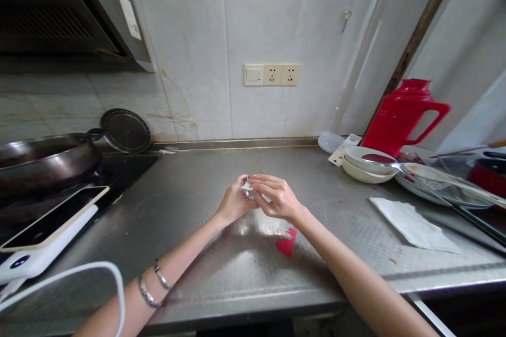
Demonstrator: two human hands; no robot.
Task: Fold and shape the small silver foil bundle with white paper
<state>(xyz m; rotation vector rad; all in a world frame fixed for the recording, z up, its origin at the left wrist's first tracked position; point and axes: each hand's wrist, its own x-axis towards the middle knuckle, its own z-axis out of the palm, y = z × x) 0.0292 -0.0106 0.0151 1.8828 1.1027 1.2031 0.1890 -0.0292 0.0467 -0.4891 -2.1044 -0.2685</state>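
Note:
Over the middle of the steel counter, my left hand (234, 201) is closed around a small, shiny, round-rimmed object (247, 193). Its kind is hard to make out, since fingers cover most of it. My right hand (276, 197) meets it from the other side, its fingers pinched on a piece of white tissue (267, 198) pressed at the object's opening. Below the hands a torn red scrap (287, 243) lies on the counter. A folded white paper towel (411, 224) rests farther right.
At left, a metal pan (47, 160) sits on the stove, with a phone (55, 216) on a white power bank (51, 247) and its cable nearby. Stacked bowls (367, 166), plates and a red thermos (399, 121) crowd the right. A drawer (429, 313) stands open below.

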